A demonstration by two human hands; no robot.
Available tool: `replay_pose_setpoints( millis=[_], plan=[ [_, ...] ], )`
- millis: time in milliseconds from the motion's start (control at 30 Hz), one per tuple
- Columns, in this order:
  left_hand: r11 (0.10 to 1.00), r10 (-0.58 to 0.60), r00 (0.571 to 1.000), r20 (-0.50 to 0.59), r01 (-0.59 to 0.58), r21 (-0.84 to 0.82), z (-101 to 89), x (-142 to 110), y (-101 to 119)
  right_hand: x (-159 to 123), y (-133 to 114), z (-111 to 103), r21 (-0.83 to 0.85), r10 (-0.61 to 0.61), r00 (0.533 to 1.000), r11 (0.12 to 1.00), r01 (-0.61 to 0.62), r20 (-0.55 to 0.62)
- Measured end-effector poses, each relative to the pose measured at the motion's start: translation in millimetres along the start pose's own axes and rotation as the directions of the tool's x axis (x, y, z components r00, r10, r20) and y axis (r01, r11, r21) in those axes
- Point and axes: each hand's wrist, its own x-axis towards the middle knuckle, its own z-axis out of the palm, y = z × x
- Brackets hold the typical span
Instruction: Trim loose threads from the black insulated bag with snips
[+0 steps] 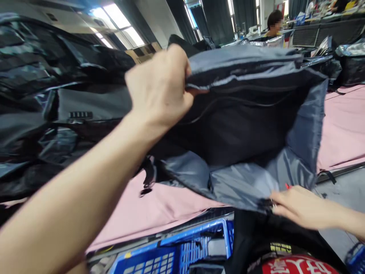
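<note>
A black and grey fabric bag [245, 125] hangs with its mouth spread wide toward me, its shiny grey inner cloth showing along the lower edge and right side. My left hand [162, 83] is closed around the upper edge at the left. At the lower right, my right hand [302, 207] pinches the bottom edge of the cloth. A small red bit [288, 186] shows beside its fingers, too small to name. A black strap with a buckle [146, 179] dangles under the bag's left side.
Black and grey bags [42, 76] are piled at the left on a table with pink cloth [148, 213]. Below its front edge stands a blue plastic basket [173, 258] holding dark pieces. A person [274, 24] is in the background, near more bags [352, 61].
</note>
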Motion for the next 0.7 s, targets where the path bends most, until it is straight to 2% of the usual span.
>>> replay_pose_setpoints(
  millis=[100, 167, 200, 300, 400, 500, 567, 667, 700],
  plan=[
    [0.996, 0.086, 0.983, 0.159, -0.089, 0.013, 39.7, -16.3, 19.3, 40.1, 37.9, 34.8, 0.187, 0.142, 0.990, 0.973, -0.134, -0.026],
    [0.990, 0.142, 0.948, 0.284, -0.136, -0.039, 71.0, -26.4, 32.2, 50.0, 55.2, 62.4, 0.230, 0.187, 0.982, 0.957, -0.176, -0.029],
    [0.986, 0.160, 0.942, 0.296, -0.141, -0.086, 84.8, -30.7, 36.9, 50.4, 60.3, 74.0, 0.250, 0.198, 0.980, 0.951, -0.184, -0.033],
    [0.970, 0.181, 0.955, 0.236, -0.133, -0.205, 110.9, -42.2, 42.9, 41.2, 65.0, 92.7, 0.327, 0.223, 0.972, 0.926, -0.188, -0.072],
    [0.955, 0.161, 0.973, 0.168, -0.110, -0.277, 119.6, -59.0, 43.5, 29.0, 64.5, 91.7, 0.384, 0.253, 0.960, 0.904, -0.189, -0.122],
    [0.942, 0.187, 0.979, 0.086, -0.153, -0.298, 130.1, -91.2, 50.7, 19.0, 69.6, 89.9, 0.458, 0.271, 0.941, 0.876, -0.152, -0.205],
    [0.931, 0.216, 0.976, 0.004, -0.205, -0.304, 143.8, -121.7, 60.7, 12.3, 77.1, 93.6, 0.515, 0.312, 0.899, 0.849, -0.118, -0.309],
    [0.879, 0.230, 0.959, -0.163, -0.276, -0.388, 170.8, -174.2, 78.6, 2.3, 89.0, 101.8, 0.550, 0.372, 0.795, 0.833, -0.058, -0.479],
    [0.863, 0.235, 0.955, -0.181, -0.291, -0.413, 179.7, -191.5, 84.1, -0.3, 91.7, 103.7, 0.550, 0.376, 0.770, 0.834, -0.040, -0.515]
  ],
)
